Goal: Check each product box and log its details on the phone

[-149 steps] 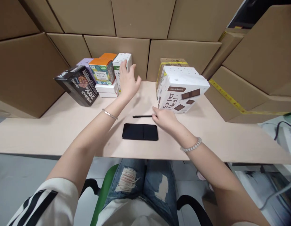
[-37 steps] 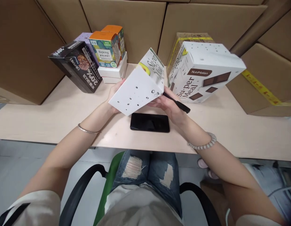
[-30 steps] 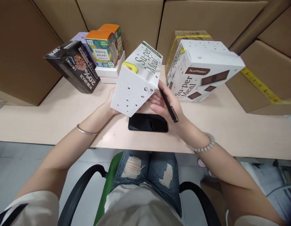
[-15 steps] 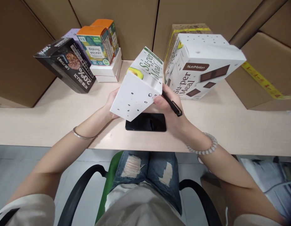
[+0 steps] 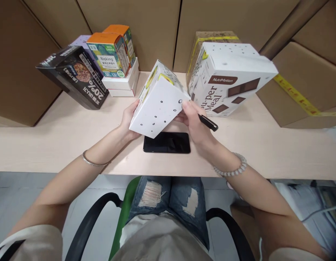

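Head view: the left hand (image 5: 130,119) grips a white box (image 5: 158,108) mid-frame; the right hand (image 5: 194,121), gripping a pen (image 5: 208,122), touches it. "Binking" box (image 5: 108,59) sits upper left, "NutriMotion" box (image 5: 233,69) upper right; worktop (image 5: 246,145) ends below.

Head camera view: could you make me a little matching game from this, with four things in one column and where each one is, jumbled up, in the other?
Things:
1. phone
2. black pen
3. front Binking box
4. tilted speckled box

Places:
A. in the left hand
B. flat on the table
C. stacked on a plain white box
D. in the right hand

Pairs: 1-B; 2-D; 3-C; 4-A
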Demonstrator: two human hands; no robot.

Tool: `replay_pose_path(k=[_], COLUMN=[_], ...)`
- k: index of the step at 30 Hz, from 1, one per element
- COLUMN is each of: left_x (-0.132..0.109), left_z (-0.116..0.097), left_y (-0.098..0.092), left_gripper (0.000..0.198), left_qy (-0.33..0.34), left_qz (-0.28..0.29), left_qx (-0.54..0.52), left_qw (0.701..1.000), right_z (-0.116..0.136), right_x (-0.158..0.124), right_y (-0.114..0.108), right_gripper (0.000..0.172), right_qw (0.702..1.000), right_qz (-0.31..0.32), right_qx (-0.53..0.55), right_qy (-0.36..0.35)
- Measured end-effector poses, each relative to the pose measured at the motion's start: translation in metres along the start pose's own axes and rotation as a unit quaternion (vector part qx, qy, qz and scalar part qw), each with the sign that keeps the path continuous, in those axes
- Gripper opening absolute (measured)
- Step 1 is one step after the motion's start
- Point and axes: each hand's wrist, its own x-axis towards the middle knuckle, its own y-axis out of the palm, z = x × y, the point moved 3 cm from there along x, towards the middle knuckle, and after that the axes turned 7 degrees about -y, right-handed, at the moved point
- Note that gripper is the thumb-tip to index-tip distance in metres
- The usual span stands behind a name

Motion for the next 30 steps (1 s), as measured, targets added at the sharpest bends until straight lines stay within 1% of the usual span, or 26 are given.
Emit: replay_pose_path(k=[3, 4, 8, 12, 14, 16, 17, 18, 19, 21, 22, 23, 25, 27, 29, 30], left_x=[-0.001, -0.001, -0.004, -0.004, -0.003, -0.003, -0.004, -0.005, -0.007, -0.012, -0.014, -0.016, -0.018, -0.016, -0.014, -0.012], left_z=[-0.003, -0.004, -0.004, -0.004, -0.005, -0.007, -0.008, -0.009, -0.01, -0.011, -0.011, -0.011, -0.011, -0.01, -0.008, -0.008], left_y=[0.004, 0.005, 0.008, 0.011, 0.011, 0.011, 0.012, 0.012, 0.013, 0.016, 0.018, 0.019, 0.022, 0.022, 0.019, 0.018], left_gripper=[0.045, 0.044, 0.043, 0.044, 0.044, 0.041, 0.039, 0.038, 0.037, 0.039, 0.041, 0.043, 0.047, 0.048, 0.047, 0.046], left_qy=[0.019, 0.025, 0.028, 0.015, 0.021, 0.034, 0.037, 0.035, 0.03, 0.019, 0.016, 0.015, 0.011, 0.006, 0.003, 0.004], left_qz=[-0.03, -0.032, -0.053, -0.046, -0.04, -0.042, -0.046, -0.05, -0.057, -0.079, -0.091, -0.102, -0.113, -0.106, -0.093, -0.084], left_qx=[0.017, 0.019, 0.008, 0.005, -0.005, -0.025, -0.034, -0.04, -0.043, -0.045, -0.042, -0.038, -0.031, -0.031, -0.034, -0.033], left_qw=[0.999, 0.999, 0.998, 0.999, 0.999, 0.998, 0.998, 0.997, 0.997, 0.996, 0.995, 0.994, 0.993, 0.994, 0.995, 0.996], right_z=[0.008, 0.009, 0.0, -0.014, -0.014, -0.008, -0.003, 0.003, 0.01, 0.021, 0.023, 0.022, 0.017, 0.012, 0.011, 0.012], right_x=[-0.002, -0.002, 0.0, 0.008, 0.011, 0.011, 0.01, 0.009, 0.006, -0.001, -0.005, -0.007, -0.011, -0.012, -0.014, -0.015], right_y=[0.003, 0.004, 0.0, -0.006, -0.008, -0.011, -0.013, -0.014, -0.016, -0.018, -0.019, -0.019, -0.021, -0.022, -0.022, -0.02], right_gripper=[0.056, 0.057, 0.064, 0.067, 0.065, 0.06, 0.056, 0.052, 0.049, 0.05, 0.052, 0.054, 0.049, 0.037, 0.023, 0.017], right_qw=[1.0, 1.0, 1.0, 1.0, 1.0, 0.999, 0.997, 0.991, 0.978, 0.941, 0.925, 0.916, 0.911, 0.903, 0.879, 0.865], right_qz=[0.002, 0.002, 0.009, 0.016, 0.015, 0.007, -0.003, -0.022, -0.047, -0.093, -0.103, -0.106, -0.099, -0.1, -0.098, -0.094], right_qx=[-0.007, -0.009, 0.0, 0.007, -0.007, -0.041, -0.073, -0.113, -0.157, -0.231, -0.255, -0.266, -0.264, -0.229, -0.189, -0.187], right_qy=[0.006, 0.011, 0.026, 0.016, 0.007, -0.011, -0.035, -0.075, -0.126, -0.228, -0.261, -0.28, -0.301, -0.349, -0.426, -0.455])
